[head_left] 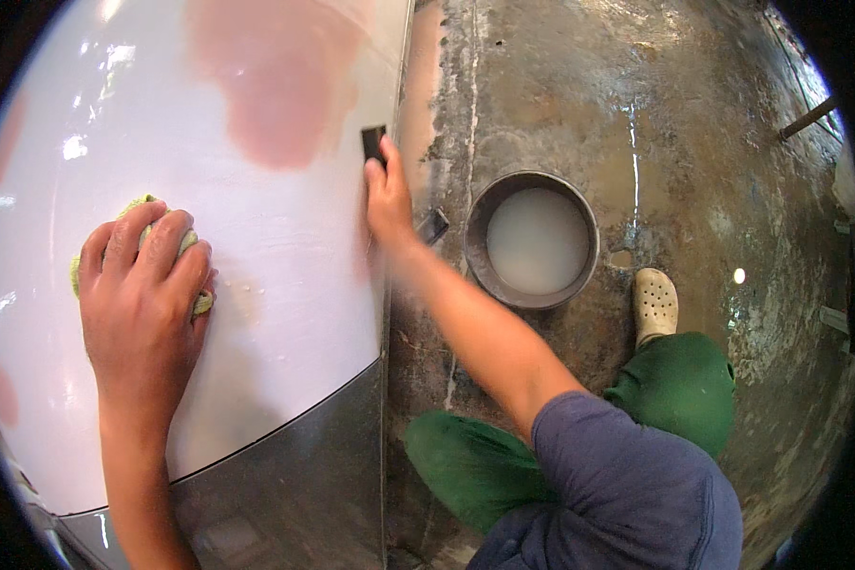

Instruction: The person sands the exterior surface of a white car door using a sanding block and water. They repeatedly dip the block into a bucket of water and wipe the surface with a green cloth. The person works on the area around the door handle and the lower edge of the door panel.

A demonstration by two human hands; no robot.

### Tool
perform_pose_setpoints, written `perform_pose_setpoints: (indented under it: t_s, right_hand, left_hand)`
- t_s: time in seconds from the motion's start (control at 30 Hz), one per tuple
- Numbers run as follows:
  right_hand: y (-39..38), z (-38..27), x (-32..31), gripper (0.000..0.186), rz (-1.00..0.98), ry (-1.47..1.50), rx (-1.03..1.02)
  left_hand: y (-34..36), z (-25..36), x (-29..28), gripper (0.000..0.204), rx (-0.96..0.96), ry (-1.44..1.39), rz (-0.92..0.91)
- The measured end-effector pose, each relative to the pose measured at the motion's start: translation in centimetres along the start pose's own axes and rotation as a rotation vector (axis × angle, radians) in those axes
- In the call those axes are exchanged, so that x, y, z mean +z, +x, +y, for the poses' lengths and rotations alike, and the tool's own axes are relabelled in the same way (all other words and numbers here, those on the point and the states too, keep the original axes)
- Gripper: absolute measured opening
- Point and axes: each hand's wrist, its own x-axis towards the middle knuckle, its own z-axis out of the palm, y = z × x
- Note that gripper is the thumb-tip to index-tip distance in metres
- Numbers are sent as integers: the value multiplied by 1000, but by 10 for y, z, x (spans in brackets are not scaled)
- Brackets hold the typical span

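Note:
My left hand (147, 280) rests on the glossy white painted panel (285, 275), fingers curled over a bunched yellow-green cloth (74, 274). The cloth shows at the fingertips and on either side of the hand; the palm hides the rest. At the panel's right edge, my right hand (387, 195) grips a small black block (374, 142) between thumb and fingers. Its upper end sticks out above the fingers, against the panel. Dull pink patches (285, 104) mark the white paint, the largest up and to the left of the block. Drops of water lie near the cloth.
Right of the panel, a round dark bucket (475, 252) of cloudy whitish water stands on the wet, stained floor (712, 190). A small dark rectangular piece (433, 227) shows beside my right wrist. Below the white area lies a grey panel section (304, 465). My foot wears a beige clog (655, 302).

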Motion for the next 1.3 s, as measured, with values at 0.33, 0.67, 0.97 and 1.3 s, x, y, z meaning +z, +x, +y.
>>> perform_pose_setpoints:
  t_s: [0.33, 0.67, 0.97, 1.3]
  right_hand:
    - [38, 9, -14, 64, -28, -71, 82]
    - [24, 2, -29, 63, -97, -88, 34]
    - [-126, -18, -16, 59, -111, -220, -129]
    - [-141, -22, -10, 57, -118, -301, -166]
  left_hand:
    - [-6, -4, 5, 26, 21, -9, -12]
    - [-2, -5, 4, 23, 34, 15, 1]
    - [1, -4, 4, 20, 30, 16, 17]
    - [-4, -3, 8, 19, 11, 22, 5]
